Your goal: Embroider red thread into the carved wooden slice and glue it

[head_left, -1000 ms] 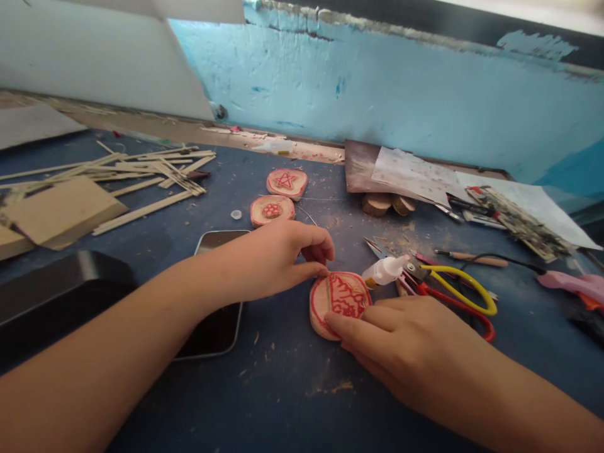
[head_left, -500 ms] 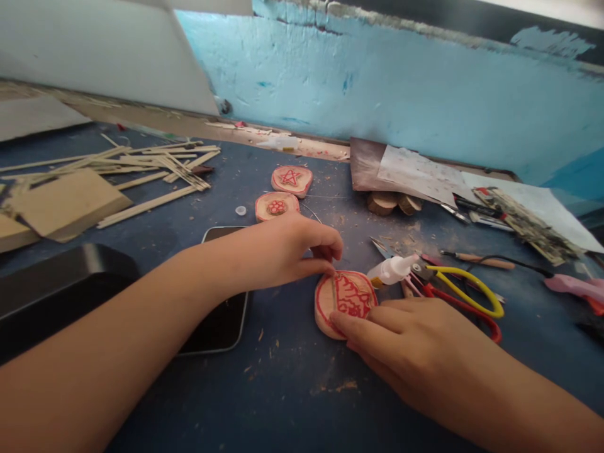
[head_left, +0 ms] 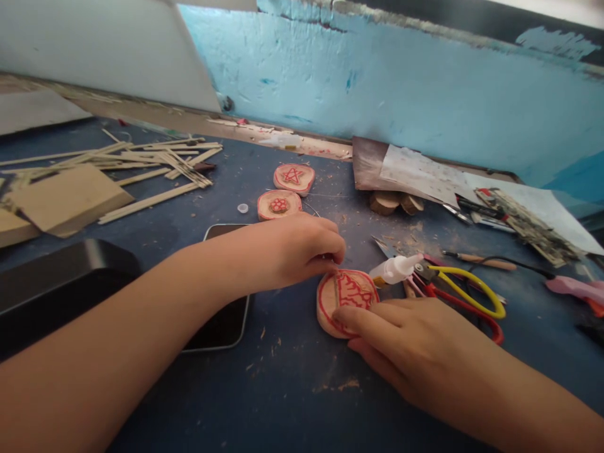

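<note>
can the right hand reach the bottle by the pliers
Probably yes: the bottle sits just beyond the right hand, with nothing seen between them, though that hand is on the wood slice.

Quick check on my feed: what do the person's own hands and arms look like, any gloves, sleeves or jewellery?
Both the left hand and the right hand are gloveless. Both forearms are bare as far as the picture shows, with no sleeve in view. No watch, bracelet or ring can be made out.
</note>
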